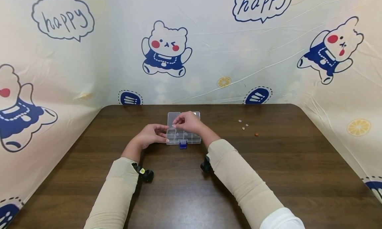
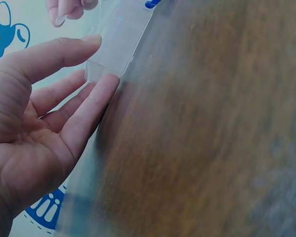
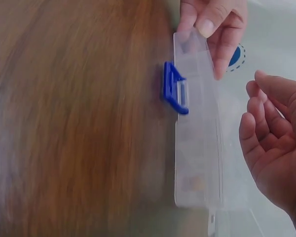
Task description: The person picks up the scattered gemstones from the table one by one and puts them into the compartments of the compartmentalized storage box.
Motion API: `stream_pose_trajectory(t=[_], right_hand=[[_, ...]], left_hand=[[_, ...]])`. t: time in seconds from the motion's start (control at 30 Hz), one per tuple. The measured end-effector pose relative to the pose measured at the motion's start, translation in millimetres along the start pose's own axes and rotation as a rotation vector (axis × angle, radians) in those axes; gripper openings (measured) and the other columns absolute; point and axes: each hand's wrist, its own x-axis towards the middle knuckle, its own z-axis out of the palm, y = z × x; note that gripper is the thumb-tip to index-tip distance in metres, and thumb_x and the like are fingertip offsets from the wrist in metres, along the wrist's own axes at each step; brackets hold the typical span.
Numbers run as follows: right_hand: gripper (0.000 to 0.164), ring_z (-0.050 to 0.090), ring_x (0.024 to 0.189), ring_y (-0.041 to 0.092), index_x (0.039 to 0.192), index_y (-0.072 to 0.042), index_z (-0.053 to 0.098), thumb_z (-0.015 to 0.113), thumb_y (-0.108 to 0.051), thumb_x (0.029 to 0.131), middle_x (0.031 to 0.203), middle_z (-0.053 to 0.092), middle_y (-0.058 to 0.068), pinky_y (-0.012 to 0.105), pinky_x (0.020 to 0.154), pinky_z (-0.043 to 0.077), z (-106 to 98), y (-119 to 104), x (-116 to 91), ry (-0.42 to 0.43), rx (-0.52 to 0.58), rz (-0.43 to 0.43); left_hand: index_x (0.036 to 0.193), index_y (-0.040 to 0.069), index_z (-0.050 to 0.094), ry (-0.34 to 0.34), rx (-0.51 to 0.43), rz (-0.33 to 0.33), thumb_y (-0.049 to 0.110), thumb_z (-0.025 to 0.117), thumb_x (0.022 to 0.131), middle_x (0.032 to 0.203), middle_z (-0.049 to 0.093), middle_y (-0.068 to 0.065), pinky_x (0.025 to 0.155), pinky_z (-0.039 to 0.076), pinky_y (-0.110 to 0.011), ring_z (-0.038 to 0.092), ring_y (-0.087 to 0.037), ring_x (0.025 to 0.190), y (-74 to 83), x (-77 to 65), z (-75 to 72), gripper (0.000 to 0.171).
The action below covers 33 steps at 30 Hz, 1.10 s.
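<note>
A clear plastic compartment box (image 1: pixel 193 139) with a blue latch (image 1: pixel 183 145) stands on the table, its lid (image 1: pixel 172 117) raised at the back. My left hand (image 1: pixel 152 135) grips the box's left end, thumb at the top edge and fingers along the side (image 2: pixel 91 111). Over the box is my right hand (image 1: pixel 188 122), thumb and forefinger pinched together (image 3: pixel 278 121). A small pale piece (image 1: pixel 174 125) shows at its fingertips; its kind is too small to tell. Through the box wall an orange-brown spot (image 3: pixel 198 183) shows blurred.
Several small pale pebble-like pieces (image 1: pixel 243 128) and an orange one (image 1: pixel 256 134) lie on the brown table (image 1: pixel 179 189) to the right of the box. Behind the table hangs a printed cloth (image 1: pixel 209 56). Dark wrist cameras (image 1: pixel 147 176) sit under both sleeves.
</note>
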Motion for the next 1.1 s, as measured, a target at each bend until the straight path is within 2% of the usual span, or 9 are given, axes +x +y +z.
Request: stream_pose_trajectory(t=[0.27, 0.67, 0.97, 1.1], right_hand=[[0.009, 0.062, 0.077, 0.013, 0.096, -0.004, 0.073, 0.072, -0.008, 0.089, 0.085, 0.07, 0.004, 0.023, 0.073, 0.05, 10.8, 1.8, 5.4, 0.008, -0.024, 0.044], [0.009, 0.063, 0.079, 0.013, 0.097, -0.004, 0.075, 0.07, -0.006, 0.09, 0.088, 0.071, 0.003, 0.024, 0.071, 0.052, 20.2, 3.3, 7.4, -0.003, -0.006, 0.068], [0.009, 0.064, 0.079, 0.014, 0.098, -0.004, 0.074, 0.07, -0.007, 0.09, 0.09, 0.07, 0.003, 0.025, 0.071, 0.053, 19.4, 4.4, 3.9, 0.012, 0.001, 0.06], [0.01, 0.06, 0.078, 0.013, 0.098, -0.005, 0.074, 0.072, -0.009, 0.088, 0.088, 0.069, 0.001, 0.024, 0.069, 0.051, 16.3, 4.2, -1.0, 0.032, -0.002, 0.042]], left_hand=[[0.136, -0.005, 0.051, -0.01, -0.01, -0.002, 0.002, 0.08, 0.078, 0.133, 0.054, -0.024, 0.084, 0.054, -0.032, 0.063, -0.028, 0.105, 5.0, -3.8, 0.8, 0.065], [0.136, -0.003, 0.053, -0.001, -0.008, -0.002, 0.002, 0.081, 0.077, 0.133, 0.055, -0.023, 0.084, 0.055, -0.031, 0.064, -0.026, 0.103, 2.8, -3.1, 0.4, 0.065], [0.134, -0.009, 0.051, -0.025, -0.006, -0.01, -0.004, 0.077, 0.079, 0.132, 0.053, -0.029, 0.084, 0.055, -0.033, 0.062, -0.033, 0.105, 22.0, -13.5, 1.1, 0.062], [0.135, -0.007, 0.051, -0.021, -0.015, -0.016, -0.003, 0.078, 0.078, 0.133, 0.054, -0.027, 0.084, 0.055, -0.033, 0.062, -0.032, 0.105, 15.0, -9.6, 0.9, 0.063]])
